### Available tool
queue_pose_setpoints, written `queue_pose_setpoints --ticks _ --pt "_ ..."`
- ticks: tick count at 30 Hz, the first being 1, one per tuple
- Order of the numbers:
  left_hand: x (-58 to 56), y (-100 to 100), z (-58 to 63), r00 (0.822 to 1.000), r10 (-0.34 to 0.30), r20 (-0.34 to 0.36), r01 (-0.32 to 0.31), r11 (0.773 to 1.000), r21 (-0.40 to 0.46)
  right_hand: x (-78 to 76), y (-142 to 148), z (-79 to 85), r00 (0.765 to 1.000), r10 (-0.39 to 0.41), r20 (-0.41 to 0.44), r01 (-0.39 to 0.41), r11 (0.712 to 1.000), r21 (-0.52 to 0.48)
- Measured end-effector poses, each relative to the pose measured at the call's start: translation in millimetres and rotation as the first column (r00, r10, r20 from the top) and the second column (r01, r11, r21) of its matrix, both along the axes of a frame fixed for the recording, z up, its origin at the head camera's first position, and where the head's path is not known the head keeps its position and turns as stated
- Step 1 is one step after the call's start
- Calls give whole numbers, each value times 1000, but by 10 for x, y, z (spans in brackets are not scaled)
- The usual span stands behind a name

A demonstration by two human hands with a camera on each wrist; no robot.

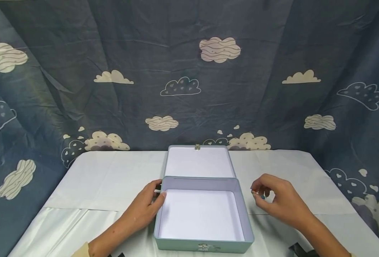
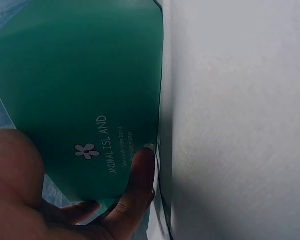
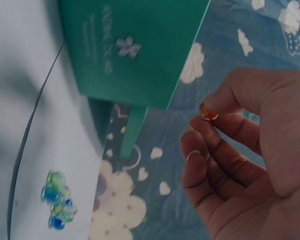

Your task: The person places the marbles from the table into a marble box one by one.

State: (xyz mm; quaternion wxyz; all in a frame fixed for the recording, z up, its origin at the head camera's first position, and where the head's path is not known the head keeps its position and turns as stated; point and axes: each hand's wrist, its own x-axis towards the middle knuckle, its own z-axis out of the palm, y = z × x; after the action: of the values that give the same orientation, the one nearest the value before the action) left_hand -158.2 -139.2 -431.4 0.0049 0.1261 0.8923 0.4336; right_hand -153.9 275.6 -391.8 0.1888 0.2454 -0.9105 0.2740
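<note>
A green tin box (image 1: 203, 244) with a pale lavender inside stands open before me, its lid (image 1: 199, 162) laid back behind it. "ANIMAL ISLAND" and a small flower are printed on its side wall in the left wrist view. My left hand (image 1: 144, 205) holds the box's left side, thumb at the rim and fingers against the outer wall. Right of the box, my right hand (image 1: 277, 200) pinches a tiny orange-red translucent piece (image 3: 208, 113) between thumb and fingertips. A cluster of blue and green glassy beads (image 3: 58, 200) lies on the white cloth near that hand.
White cloth (image 1: 112, 167) with fold lines covers the table. Behind and at both sides hangs a dark blue curtain (image 1: 176, 43) with cloud prints. A metal clasp (image 1: 197, 146) sits on the lid's far edge, and a black strap (image 1: 300, 248) shows beneath the right forearm.
</note>
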Motion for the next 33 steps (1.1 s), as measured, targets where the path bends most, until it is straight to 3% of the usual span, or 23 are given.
queue_pose_setpoints --ticks 7,14,27,33 --pt "4 1 -14 1000 -1 3 1 1000 12 100 -154 42 997 66 36 -66 998 -12" --pt "5 4 -22 1000 -9 3 9 1000 20 156 -286 -19 988 150 48 -149 989 -11" --pt "3 10 -13 1000 -7 -1 7 1000 8 171 -393 -105 982 109 153 -112 994 10" --pt "3 6 -17 1000 -4 -5 4 1000 7 175 -408 -94 983 93 159 -98 995 29"
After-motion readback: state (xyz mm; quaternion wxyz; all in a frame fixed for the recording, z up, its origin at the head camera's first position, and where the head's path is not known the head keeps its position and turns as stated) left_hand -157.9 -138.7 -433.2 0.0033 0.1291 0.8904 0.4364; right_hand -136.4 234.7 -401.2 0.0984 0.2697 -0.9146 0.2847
